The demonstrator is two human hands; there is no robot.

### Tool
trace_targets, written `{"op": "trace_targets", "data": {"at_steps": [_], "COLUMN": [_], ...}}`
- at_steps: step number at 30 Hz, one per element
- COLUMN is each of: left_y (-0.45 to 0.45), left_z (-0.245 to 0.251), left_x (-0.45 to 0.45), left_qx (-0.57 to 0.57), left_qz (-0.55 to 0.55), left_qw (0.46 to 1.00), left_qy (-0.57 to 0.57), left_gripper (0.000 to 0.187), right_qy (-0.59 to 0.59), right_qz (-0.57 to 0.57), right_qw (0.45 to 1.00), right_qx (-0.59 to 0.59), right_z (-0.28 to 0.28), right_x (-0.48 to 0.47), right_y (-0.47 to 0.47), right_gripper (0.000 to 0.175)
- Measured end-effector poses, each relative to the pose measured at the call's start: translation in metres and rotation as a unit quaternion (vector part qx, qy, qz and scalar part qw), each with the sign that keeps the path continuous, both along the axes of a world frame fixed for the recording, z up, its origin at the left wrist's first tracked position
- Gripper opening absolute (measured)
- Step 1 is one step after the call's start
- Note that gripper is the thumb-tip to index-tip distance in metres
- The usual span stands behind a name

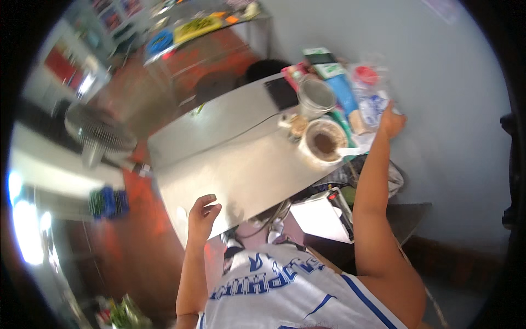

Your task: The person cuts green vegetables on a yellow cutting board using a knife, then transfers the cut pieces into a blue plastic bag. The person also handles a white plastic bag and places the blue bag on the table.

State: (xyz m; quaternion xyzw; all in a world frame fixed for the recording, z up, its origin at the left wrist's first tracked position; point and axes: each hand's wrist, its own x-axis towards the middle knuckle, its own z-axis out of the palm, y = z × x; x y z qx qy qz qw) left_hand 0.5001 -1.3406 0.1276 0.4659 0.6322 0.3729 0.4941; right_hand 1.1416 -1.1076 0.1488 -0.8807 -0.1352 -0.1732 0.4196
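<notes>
My left hand (204, 216) hovers over the near left part of a pale tabletop (230, 164), its fingers curled and apart with nothing between them. My right hand (393, 122) reaches to the far right, beside a clear plastic bag (373, 107) with blue print. Its fingertips meet the bag's side, but blur hides whether they grip it. Left of the bag lies a blue packet (343, 92), and a red-lidded container (365, 76) stands behind it. A white tub (324, 143) with brown contents and a white handle stands nearer me, in front of an empty-looking clear plastic tub (316, 96).
A small jar (296, 125) stands beside the tubs, near a flat black item (281, 93). A thin cable crosses the tabletop. An open white box (322, 216) sits below the table's near edge. At left stands a fan (98, 131); another table holds a yellow tray (197, 28).
</notes>
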Motion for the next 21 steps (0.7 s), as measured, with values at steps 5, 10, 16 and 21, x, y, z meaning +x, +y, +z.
{"op": "trace_targets", "data": {"at_steps": [5, 10, 16, 21], "left_y": [-0.060, -0.079, -0.173, -0.251], "left_z": [0.020, 0.055, 0.038, 0.026], "left_x": [0.000, -0.053, -0.211, -0.388], "left_qx": [0.153, 0.222, 0.069, 0.144], "left_qz": [-0.015, -0.043, 0.097, 0.178], "left_qw": [0.987, 0.973, 0.976, 0.973], "left_qy": [-0.041, -0.040, -0.183, 0.018], "left_gripper": [0.083, 0.108, 0.067, 0.054], "right_qy": [0.370, 0.578, 0.655, 0.230], "right_qz": [0.593, 0.780, 0.729, 0.927], "right_qw": [0.695, 0.237, 0.198, 0.290], "right_qx": [0.170, 0.043, 0.031, -0.053], "right_z": [0.030, 0.049, 0.047, 0.057], "right_x": [-0.295, -0.510, -0.674, -0.851], "right_y": [-0.070, -0.206, -0.217, -0.266], "right_gripper": [0.047, 0.067, 0.064, 0.065]}}
